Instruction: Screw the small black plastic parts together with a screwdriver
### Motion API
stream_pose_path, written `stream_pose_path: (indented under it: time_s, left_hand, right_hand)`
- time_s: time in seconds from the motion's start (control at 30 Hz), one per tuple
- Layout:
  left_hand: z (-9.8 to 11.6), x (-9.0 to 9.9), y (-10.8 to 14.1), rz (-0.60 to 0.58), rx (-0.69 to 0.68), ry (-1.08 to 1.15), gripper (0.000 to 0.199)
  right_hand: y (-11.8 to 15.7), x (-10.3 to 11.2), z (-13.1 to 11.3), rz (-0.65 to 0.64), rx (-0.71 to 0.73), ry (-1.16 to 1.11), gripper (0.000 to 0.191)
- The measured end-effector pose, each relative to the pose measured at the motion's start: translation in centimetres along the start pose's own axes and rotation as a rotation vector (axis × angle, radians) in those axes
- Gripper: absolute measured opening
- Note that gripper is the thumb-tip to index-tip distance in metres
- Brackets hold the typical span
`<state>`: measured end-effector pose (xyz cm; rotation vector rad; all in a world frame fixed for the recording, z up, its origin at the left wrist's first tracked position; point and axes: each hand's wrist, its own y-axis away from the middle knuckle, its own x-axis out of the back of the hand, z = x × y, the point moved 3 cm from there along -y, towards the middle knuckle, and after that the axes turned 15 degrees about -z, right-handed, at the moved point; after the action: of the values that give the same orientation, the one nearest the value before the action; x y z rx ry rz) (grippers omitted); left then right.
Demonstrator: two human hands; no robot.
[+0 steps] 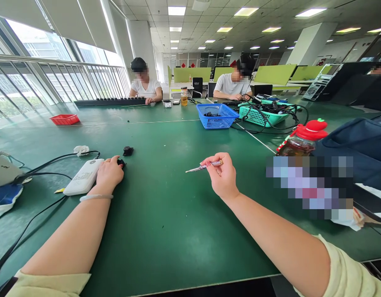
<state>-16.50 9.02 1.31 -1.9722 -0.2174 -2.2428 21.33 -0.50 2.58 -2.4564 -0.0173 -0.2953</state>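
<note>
Right hand [223, 176] pinches a screwdriver [203, 167], likely light, stiff; the handle suits best. Left hand [110, 173] touches a black part [121, 163], grip unclear.

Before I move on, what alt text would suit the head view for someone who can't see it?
The right hand holds a slim screwdriver-like tool above a green table, while the left hand rests at a small black part beside a white box-shaped device. Beyond are a blue basket, a teal basket and two people at the table's far side.

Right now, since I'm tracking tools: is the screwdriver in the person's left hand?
No, the right hand holds the screwdriver in its fingers.
</note>
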Motion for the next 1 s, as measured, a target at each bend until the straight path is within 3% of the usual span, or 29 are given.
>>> stream_pose_path:
  time_s: [0.27, 0.63, 0.87, 1.0]
  left_hand:
    - [-0.7, 0.2, 0.2, -0.088, 0.003, -0.134, 0.064]
    - [-1.1, 2.6, 1.0, 0.052, 0.066, -0.116, 0.044]
    - [-1.6, 1.6, 0.5, -0.083, 0.101, -0.074, 0.042]
    - [-1.6, 1.8, 0.5, -0.048, 0.099, -0.011, 0.039]
  right_hand:
    - [0.0, 0.1, 0.0, -0.015, 0.003, 0.000, 0.012]
    - [0.0, 0.1, 0.0, -0.021, -0.001, 0.027, 0.013]
    - [0.1, 0.0, 0.0, -0.026, -0.015, 0.035, 0.013]
    - [0.1, 0.0, 0.0, -0.028, -0.011, 0.038, 0.013]
